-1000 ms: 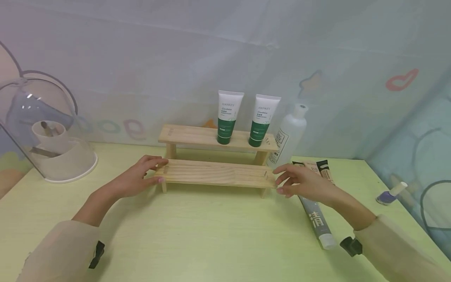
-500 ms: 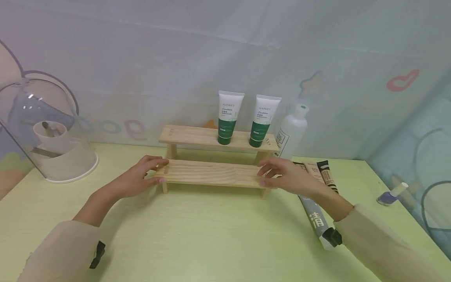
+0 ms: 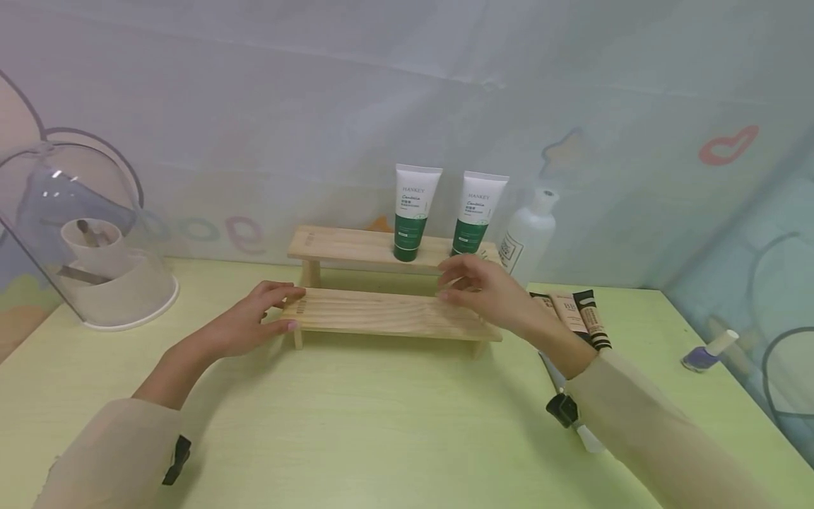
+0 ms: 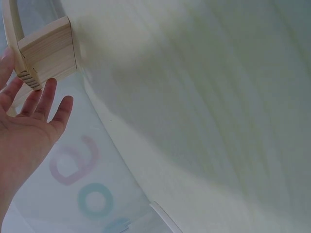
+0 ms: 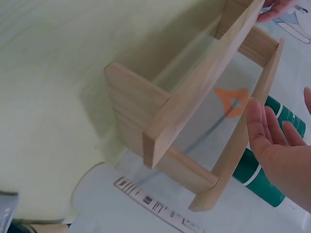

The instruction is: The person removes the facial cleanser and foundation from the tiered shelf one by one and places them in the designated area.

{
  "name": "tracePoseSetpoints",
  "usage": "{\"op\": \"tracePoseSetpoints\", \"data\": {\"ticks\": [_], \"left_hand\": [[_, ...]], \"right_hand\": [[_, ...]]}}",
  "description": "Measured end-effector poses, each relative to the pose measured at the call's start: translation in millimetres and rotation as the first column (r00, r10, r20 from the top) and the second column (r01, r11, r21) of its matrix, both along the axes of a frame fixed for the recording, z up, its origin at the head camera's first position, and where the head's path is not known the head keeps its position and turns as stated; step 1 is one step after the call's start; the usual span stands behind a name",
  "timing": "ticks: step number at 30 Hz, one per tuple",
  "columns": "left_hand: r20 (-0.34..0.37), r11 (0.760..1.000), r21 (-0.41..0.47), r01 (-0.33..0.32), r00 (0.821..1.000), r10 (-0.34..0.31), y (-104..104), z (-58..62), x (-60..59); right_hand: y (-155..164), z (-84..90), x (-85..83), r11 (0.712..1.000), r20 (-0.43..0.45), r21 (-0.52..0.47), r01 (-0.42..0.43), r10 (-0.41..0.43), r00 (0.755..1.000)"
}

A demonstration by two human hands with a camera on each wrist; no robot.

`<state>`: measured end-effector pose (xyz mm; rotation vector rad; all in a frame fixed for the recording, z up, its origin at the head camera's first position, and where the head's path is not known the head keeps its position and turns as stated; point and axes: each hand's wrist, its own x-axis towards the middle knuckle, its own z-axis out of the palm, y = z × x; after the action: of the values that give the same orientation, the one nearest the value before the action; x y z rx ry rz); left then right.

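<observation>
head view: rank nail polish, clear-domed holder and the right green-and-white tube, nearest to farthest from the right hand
From the right hand:
1. Right green-and-white tube, just beyond the fingers, atop the wooden rack.
2. Nail polish, off to the right.
3. Clear-domed holder, at far left.

Tabletop: open passage, lower centre
Lower step: free across mid-frame
Two tubes: block upper step, centre-right
Bottle: obstacle right of centre

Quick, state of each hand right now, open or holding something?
Left hand: holding the wooden rack by its left end.
Right hand: open, holding nothing.
</observation>
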<state>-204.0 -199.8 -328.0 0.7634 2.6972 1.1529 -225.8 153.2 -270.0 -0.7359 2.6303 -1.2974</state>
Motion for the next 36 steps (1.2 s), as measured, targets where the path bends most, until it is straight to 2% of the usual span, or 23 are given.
{"op": "tracePoseSetpoints", "data": {"ticks": [7, 15, 36], "left_hand": [[-0.003, 1.0, -0.005, -0.002, 1.0, 0.002, 0.1, -0.2, -0.2], [-0.019, 1.0, -0.014, -0.006, 1.0, 0.006, -0.3, -1.5, -1.3], [-0.013, 1.0, -0.009, -0.013, 1.0, 0.012, 0.6, -1.2, -0.4]], "right_hand": [[-17.2, 5.3, -6.4, 0.993, -0.025, -0.097, 0.066, -0.069, 0.997], [-32.6, 3.9, -14.1, 0.968, -0.029, -0.216, 0.13, -0.139, 0.99], [-55.2, 0.8, -27.7, 0.931, 0.0, -0.264, 0.253, -0.262, 0.965]]}}
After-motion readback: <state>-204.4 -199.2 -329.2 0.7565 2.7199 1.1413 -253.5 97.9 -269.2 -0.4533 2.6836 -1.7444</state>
